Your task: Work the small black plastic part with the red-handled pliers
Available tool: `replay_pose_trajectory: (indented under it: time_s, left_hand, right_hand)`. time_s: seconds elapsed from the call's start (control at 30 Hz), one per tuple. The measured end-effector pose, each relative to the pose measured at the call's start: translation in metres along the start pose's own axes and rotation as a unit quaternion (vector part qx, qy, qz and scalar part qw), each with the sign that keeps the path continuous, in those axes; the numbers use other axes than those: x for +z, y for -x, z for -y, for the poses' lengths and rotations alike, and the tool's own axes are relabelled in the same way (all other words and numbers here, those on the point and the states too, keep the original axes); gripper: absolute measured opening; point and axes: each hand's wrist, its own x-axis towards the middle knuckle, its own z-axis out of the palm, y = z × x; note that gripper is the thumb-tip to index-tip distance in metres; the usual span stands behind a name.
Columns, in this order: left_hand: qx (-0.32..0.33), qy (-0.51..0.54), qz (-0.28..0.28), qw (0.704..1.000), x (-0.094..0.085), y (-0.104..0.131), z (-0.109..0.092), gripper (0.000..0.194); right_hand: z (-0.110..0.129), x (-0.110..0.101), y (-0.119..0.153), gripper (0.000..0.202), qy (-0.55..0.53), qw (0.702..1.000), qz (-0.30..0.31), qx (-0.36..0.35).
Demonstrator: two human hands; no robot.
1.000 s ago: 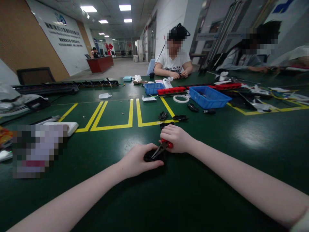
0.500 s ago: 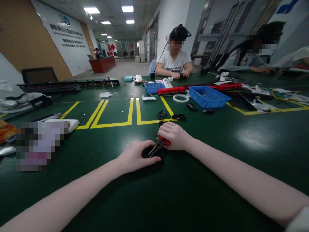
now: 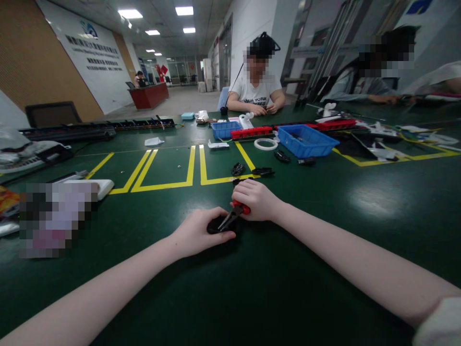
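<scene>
Red-handled pliers [image 3: 230,218] sit in the grip of the right hand [image 3: 257,199], its fingers wrapped round the handles, while the left hand [image 3: 194,233] grasps a small black part [image 3: 213,225] between thumb and fingers, just above or on the green table [image 3: 288,278]; which of the two cannot be told. As far as this moment shows, the work on the part looks to be under way: the pliers' nose is at it, and neither hand has let go. Whether the tips pinch anything is too small to make out, so how much is left on this part cannot be judged. Beyond the right hand lie loose black pieces [image 3: 262,171], with others near a blue bin [image 3: 306,150] farther out; whether they are finished or waiting does not show. The pliers' long axis runs aslant between the hands, handles away toward the right hand, nose pointing down to the left and back toward the wearer, ending inside the curve of the left hand. The part itself seems to lie longest from left to right, though the left hand hides much of its outline.
</scene>
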Motion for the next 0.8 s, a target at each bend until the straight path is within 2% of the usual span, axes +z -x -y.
replay_pose_trajectory:
  time_s: [0.43,0.8]
  left_hand:
    - [-0.003,0.005,0.005,1.0,-0.0007,-0.0002,0.0009,0.034]
    - [-0.006,0.016,0.027,0.999,-0.0028,-0.001,-0.0004,0.034]
  right_hand:
    - [0.0,-0.0012,-0.0009,0.007,-0.006,1.0,-0.004,0.006]
    - [0.0002,-0.0008,-0.0024,0.011,-0.005,1.0,0.016,-0.003]
